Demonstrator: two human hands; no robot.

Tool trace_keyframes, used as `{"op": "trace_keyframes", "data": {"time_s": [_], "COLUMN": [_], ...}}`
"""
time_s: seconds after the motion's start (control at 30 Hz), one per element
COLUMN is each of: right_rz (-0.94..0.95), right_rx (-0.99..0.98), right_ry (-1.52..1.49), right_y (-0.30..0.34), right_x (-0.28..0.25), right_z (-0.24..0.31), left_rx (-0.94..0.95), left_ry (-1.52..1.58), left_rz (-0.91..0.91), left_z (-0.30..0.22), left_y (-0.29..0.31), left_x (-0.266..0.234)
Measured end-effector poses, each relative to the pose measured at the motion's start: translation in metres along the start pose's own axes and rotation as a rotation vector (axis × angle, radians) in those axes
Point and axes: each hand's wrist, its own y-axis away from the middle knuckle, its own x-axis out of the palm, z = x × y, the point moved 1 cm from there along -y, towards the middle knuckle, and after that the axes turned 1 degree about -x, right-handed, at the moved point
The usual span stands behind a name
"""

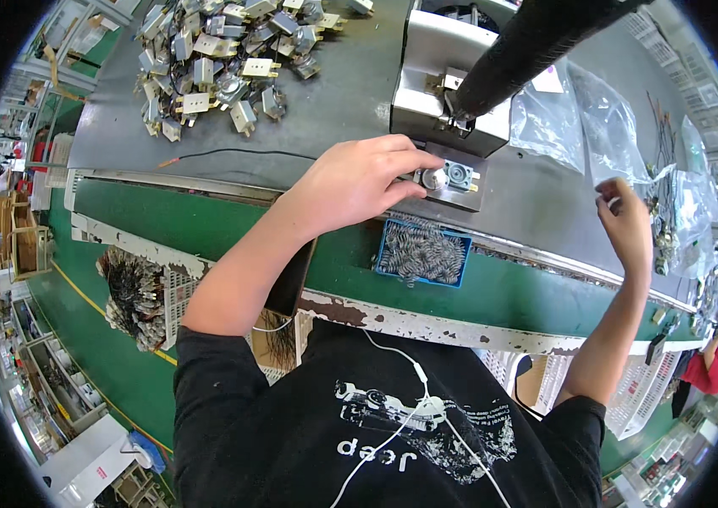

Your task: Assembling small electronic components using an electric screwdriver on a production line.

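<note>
My left hand point(359, 182) reaches over the metal bench, with its thumb and index finger closed around the side of a small metal switch-like unit point(459, 175). That unit has a round silver part and brass-coloured terminals, and it lies on a flat metal block point(464, 199) in front of a press. A thin dark wire point(232, 151) with a copper-coloured tip runs leftward from beneath the hand. My right hand point(627, 222) is raised at the right, beside clear plastic bags point(604, 118). Its fingers are curled in, and what they hold, if anything, is too small to make out.
A hand press point(439, 55) with a thick black lever point(536, 51) stands beyond the block. Many similar metal units point(223, 68) are heaped at the far left. A blue tray point(462, 275) of springs sits near the bench edge. Wire bundles point(666, 169) lie far right.
</note>
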Motion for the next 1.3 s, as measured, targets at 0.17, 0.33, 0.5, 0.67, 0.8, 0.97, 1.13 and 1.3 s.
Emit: {"op": "trace_keyframes", "data": {"time_s": [0.17,0.33,0.5,0.67,0.8,0.97,1.13,1.3], "right_rz": [-0.099,0.024,0.164,0.16,0.13,0.09,-0.325,-0.828], "right_rx": [-0.583,-0.485,-0.215,-0.259,-0.261,-0.307,-0.41,-0.906], "right_ry": [-0.606,-0.712,-0.731,-0.644,-0.594,-0.531,-0.662,-1.168], "right_y": [0.023,0.016,0.006,0.0,0.0,0.002,0.012,-0.049], "right_x": [-0.006,0.036,0.052,0.066,0.069,0.069,0.031,-0.008], "right_z": [0.117,0.152,0.158,0.16,0.164,0.166,0.163,0.183], "left_rx": [-0.003,0.019,-0.027,0.001,-0.002,0.0,-0.022,-0.039], "left_ry": [-0.014,-0.013,-0.028,-0.034,-0.037,-0.031,-0.029,0.008], "left_rz": [-0.014,-0.038,-0.023,-0.021,-0.022,-0.009,0.005,0.044], "left_z": [-0.003,-0.001,0.002,0.005,0.006,0.005,0.002,-0.012], "left_y": [0.0,-0.001,0.007,0.008,0.009,0.008,0.007,-0.008], "left_x": [-0.002,0.0,-0.003,0.001,0.002,0.002,-0.002,-0.006]}}
